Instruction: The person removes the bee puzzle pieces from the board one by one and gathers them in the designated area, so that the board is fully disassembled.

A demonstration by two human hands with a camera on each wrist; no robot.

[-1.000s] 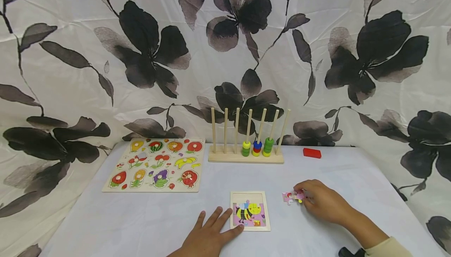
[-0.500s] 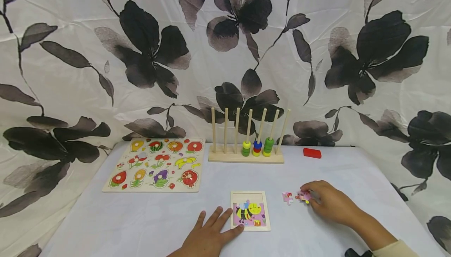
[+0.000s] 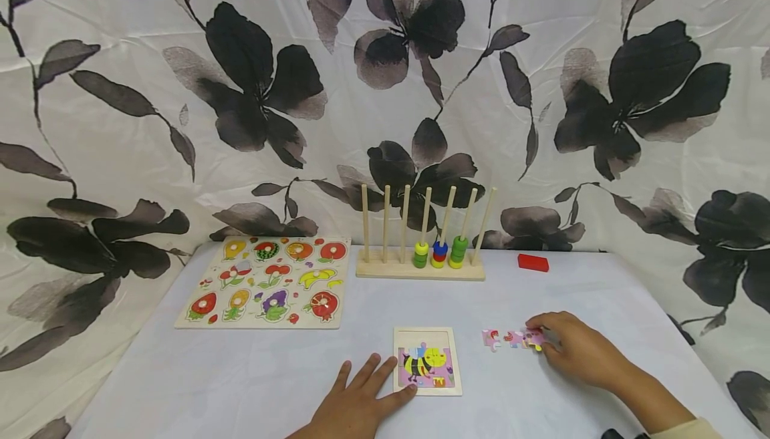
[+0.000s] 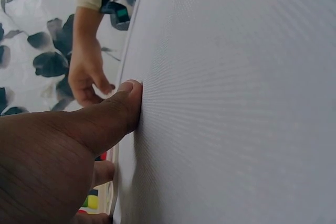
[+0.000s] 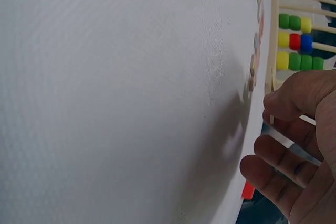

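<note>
My left hand (image 3: 356, 402) lies with fingers spread on the table. Its fingertips touch the left and lower edges of a small wooden puzzle tray (image 3: 424, 336) with a bee picture (image 3: 425, 363). In the left wrist view the left thumb (image 4: 113, 114) extends along the white cloth. My right hand (image 3: 580, 349) is low over the table, right of the tray. Between its thumb and forefinger it pinches a thin puzzle piece (image 5: 272, 82), seen edge-on in the right wrist view. Just left of its fingertips several pink puzzle pieces (image 3: 512, 339) lie in a row.
At the back left lies a wooden fruit puzzle board (image 3: 341, 292). Beside it stands a wooden peg rack (image 3: 379, 268) with coloured beads on some pegs. A red block (image 3: 533, 262) lies at the back right. A flowered cloth (image 3: 361, 111) hangs behind the table.
My right hand has moved rightward in small steps, and more pink puzzle pieces now show on the cloth to its left. The left hand and the tray have not moved.
</note>
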